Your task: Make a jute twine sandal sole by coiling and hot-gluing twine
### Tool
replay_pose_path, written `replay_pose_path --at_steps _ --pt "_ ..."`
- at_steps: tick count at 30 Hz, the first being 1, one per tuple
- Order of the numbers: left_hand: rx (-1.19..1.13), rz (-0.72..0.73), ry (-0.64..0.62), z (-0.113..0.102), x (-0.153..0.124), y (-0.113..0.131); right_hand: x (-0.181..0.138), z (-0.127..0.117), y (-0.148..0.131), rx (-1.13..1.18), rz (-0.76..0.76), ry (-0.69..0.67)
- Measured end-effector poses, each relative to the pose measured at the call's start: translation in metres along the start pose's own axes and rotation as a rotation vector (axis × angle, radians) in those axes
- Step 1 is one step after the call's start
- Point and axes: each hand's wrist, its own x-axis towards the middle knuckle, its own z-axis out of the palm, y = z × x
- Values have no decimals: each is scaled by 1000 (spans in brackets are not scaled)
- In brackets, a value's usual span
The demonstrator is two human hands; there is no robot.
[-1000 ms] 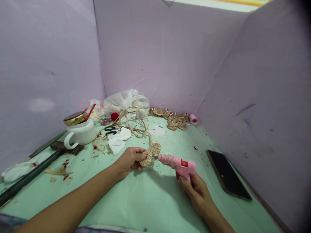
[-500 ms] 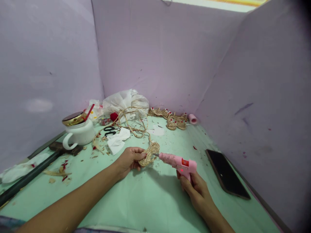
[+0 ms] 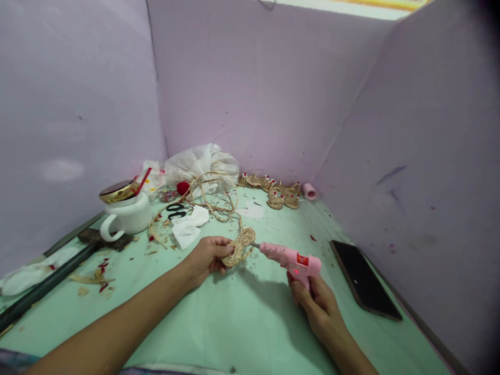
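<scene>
Pinched in my left hand (image 3: pixel 213 255) is a coiled piece of braided straw cord (image 3: pixel 241 246), shaped like a small shoe sole. A tail of cord (image 3: pixel 222 211) runs from its top back to a loose tangle. My right hand (image 3: pixel 316 299) grips a pink glue gun (image 3: pixel 287 256) by its handle, and a red light glows on its side. The metal nozzle points left at the coil's right edge, near it; whether it touches I cannot tell. The fingertips of my left hand are partly hidden behind the coil.
Small straw shoes (image 3: pixel 283 198) with red beads stand by the back wall beside a pink spool (image 3: pixel 310 191). Left are a white mug (image 3: pixel 130 213), a hammer (image 3: pixel 97 238), black-handled scissors (image 3: pixel 176 210), white paper (image 3: pixel 190 226) and a plastic bag (image 3: pixel 203 161). A phone (image 3: pixel 363 278) lies right.
The glue gun and my right hand have shifted slightly to the right, drawing the nozzle back along the coil's edge. My left hand and the coil have barely moved.
</scene>
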Motion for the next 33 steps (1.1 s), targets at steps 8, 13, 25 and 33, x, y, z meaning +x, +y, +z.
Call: replay_pose_path --at_steps 8,13,25,33 --pt "-4 3 8 1 -1 0 0 -2 4 28 6 39" --pt "-3 0 10 0 0 0 2 -3 0 43 -2 54" --pt "-2 -9 -3 0 -1 0 2 -4 -7 20 -10 76" --pt "2 -14 -9 0 0 1 1 -4 -4 0 13 67"
